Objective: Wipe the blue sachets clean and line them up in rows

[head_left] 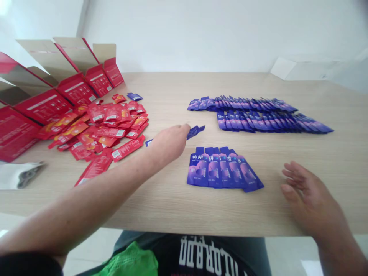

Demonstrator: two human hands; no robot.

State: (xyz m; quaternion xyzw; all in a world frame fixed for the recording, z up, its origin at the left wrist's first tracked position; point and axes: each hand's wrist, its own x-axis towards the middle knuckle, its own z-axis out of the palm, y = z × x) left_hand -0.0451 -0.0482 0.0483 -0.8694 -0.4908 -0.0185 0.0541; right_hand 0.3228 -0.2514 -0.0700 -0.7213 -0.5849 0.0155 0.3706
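My left hand [174, 142], over the middle of the table, is closed on a purple sachet [196, 131] whose end sticks out past the fingers. Just right of and below it, several purple sachets [224, 168] lie fanned in an overlapping row. My right hand [304, 189] is at the right, apart from that fan, palm turned inward and fingers a little curled, holding nothing. Two long rows of overlapping purple sachets [258, 120] lie farther back. Part of another purple-edged sachet [148, 143] shows behind my left forearm.
Red sachets [112, 132] are heaped at the left, beside open red boxes [76, 90]. A small purple sachet [134, 96] lies behind the heap. A folded grey-white cloth [17, 175] is at the left edge, and a white box [299, 69] stands at the back right.
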